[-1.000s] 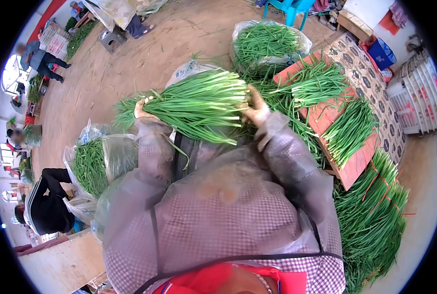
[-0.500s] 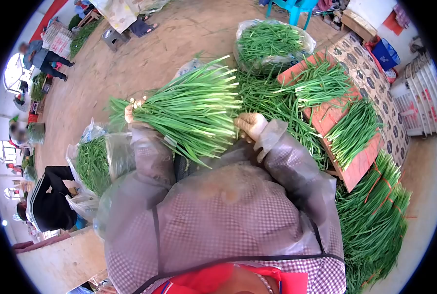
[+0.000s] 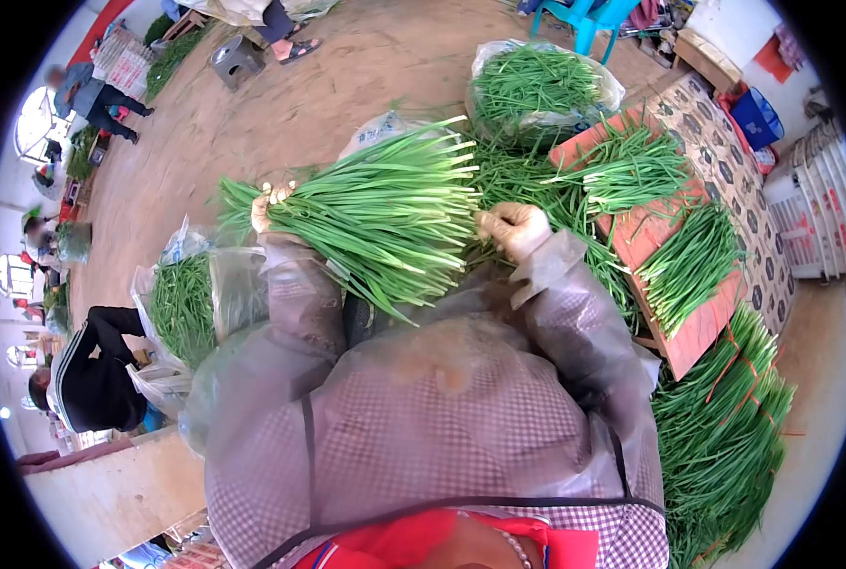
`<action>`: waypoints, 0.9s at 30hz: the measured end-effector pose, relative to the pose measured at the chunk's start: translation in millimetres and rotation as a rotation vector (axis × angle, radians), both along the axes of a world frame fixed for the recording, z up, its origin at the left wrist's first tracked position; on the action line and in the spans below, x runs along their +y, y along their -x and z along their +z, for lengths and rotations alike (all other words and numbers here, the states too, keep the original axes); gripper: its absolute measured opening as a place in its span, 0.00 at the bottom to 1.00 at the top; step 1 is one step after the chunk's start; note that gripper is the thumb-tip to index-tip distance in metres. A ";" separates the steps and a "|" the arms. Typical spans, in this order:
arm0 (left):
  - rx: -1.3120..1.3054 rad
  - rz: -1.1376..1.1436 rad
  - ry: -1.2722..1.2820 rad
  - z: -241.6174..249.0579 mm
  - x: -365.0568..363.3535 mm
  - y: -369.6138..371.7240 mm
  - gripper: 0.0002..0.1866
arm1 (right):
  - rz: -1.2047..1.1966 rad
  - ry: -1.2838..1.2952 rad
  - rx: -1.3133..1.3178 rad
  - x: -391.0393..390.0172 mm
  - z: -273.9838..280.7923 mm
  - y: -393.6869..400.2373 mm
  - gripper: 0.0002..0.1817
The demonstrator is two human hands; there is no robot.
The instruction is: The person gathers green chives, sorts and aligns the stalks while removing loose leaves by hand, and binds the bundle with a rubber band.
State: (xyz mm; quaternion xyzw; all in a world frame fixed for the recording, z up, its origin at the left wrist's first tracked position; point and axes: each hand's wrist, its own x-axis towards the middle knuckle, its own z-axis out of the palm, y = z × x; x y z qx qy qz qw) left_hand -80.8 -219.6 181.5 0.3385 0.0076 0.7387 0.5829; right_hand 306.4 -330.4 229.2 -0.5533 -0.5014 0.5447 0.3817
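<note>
A large fanned bunch of long green stalks (image 3: 394, 213) lies across the space before my chest, pale cut ends toward the right. My left hand (image 3: 271, 206) is wrapped round its narrow left part. At the pale ends, my right hand (image 3: 515, 229) has its fingers closed in a pinch; what is between them, if anything, is too small to make out. To the right, smaller piles of stalks (image 3: 690, 266) rest on a reddish board (image 3: 622, 237). Loose stalks (image 3: 527, 180) are heaped between the bunch and the board.
Bagged greens stand at the front (image 3: 541, 81) and left (image 3: 181, 308). Tied bundles (image 3: 717, 446) lie at lower right. A grey stool (image 3: 236, 59), blue chair (image 3: 579, 21) and stacked white crates (image 3: 811, 204) stand farther off. A seated person (image 3: 96, 379) is at the left.
The view has shifted slightly, so most things appear a little further right. My right hand is slightly farther from the pale ends. Another person's feet show more beside the stool.
</note>
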 end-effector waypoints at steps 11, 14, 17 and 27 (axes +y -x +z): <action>-0.231 -0.198 0.231 18.2 -11.5 5.8 0.07 | 0.100 0.142 0.147 -11.5 -27.3 -32.6 0.11; -0.253 -0.243 0.232 25.4 -17.0 0.7 0.08 | 0.067 0.260 0.036 -5.3 -24.1 -49.0 0.12; -0.211 -0.247 0.197 25.8 -16.1 -2.0 0.08 | 0.087 -0.001 0.101 3.3 -23.2 -29.9 0.17; -0.201 -0.397 0.104 24.4 -21.8 -5.2 0.06 | 0.140 0.244 0.323 -1.6 -53.9 0.3 0.26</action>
